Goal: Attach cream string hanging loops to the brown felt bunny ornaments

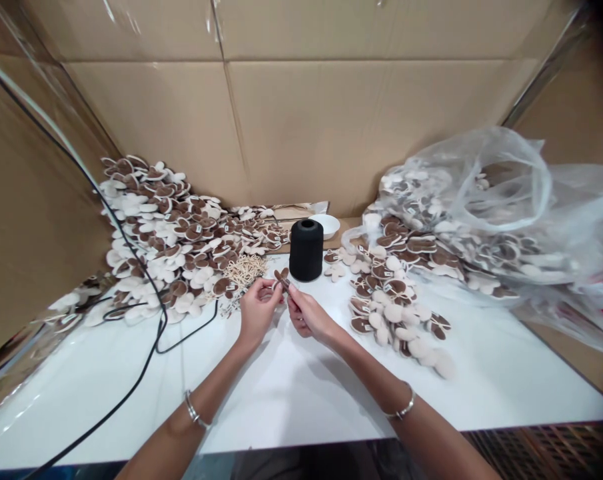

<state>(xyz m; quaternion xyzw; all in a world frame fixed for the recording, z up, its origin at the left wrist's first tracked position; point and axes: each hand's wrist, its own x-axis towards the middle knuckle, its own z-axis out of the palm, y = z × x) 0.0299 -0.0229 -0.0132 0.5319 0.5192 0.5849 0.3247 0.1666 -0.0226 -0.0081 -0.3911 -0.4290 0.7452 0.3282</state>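
Between my two hands, just in front of a black thread cone [306, 252], is a small brown bunny-shaped fabric piece [282, 275]. My left hand [259, 308] pinches it from the left with thumb and finger. From the right, my right hand [305, 312] grips it with thumb and fingers, the other fingers curled under. Whether a thread or tool is also in the fingers is too small to tell. Left of the hands lies a heap of pale cord bows [245, 272]. To the right, similar brown-and-white pieces [381, 300] lie loosely piled, some with bows.
A tall heap of bunny-shaped pieces [171, 233] leans against the cardboard wall [156, 120] at left. Clear plastic bags [506, 180] with more pieces stand at right. A white bowl [327, 227] sits behind the cone. A black cable [131, 393] crosses the white table [281, 407].
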